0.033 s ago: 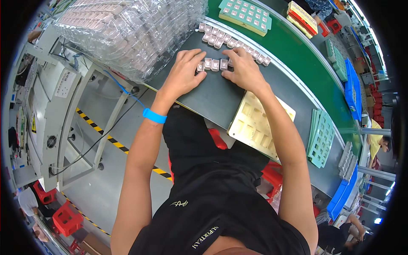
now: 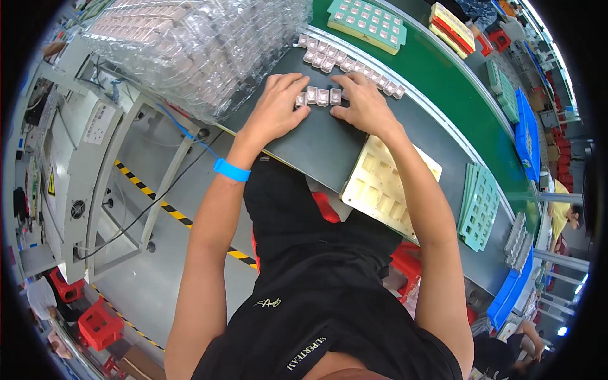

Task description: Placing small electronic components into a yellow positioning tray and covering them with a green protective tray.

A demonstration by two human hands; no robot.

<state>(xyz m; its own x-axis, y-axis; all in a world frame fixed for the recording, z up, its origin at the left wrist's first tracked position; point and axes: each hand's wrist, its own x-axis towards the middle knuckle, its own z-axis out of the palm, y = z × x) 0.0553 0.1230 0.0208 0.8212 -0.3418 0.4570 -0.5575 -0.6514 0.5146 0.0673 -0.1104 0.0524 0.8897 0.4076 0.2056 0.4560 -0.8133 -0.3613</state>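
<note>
A short row of small pinkish, square cup-shaped parts [image 2: 323, 97] lies on the dark table between my two hands. My left hand [image 2: 278, 106] is curved at the row's left end, thumb and fingers apart, beside the end part. At the right end my right hand [image 2: 366, 107] mirrors it, thumb and forefinger apart, partly covering the last part. Whether the fingertips press on the end parts cannot be told. Beyond the hands, a longer double line of similar parts [image 2: 327, 64] runs along the conveyor's edge. A cream tray with moulded pockets [image 2: 373, 183] sits under my right forearm.
Plastic-wrapped stacks of parts [image 2: 190, 57] stand at the far left. A green conveyor belt [image 2: 430, 88] carries a teal tray of parts [image 2: 367, 24]. Teal perforated sheets [image 2: 478, 206] lie to the right, near a blue bin [image 2: 510, 288]. A blue cord runs from my left wristband [image 2: 232, 171].
</note>
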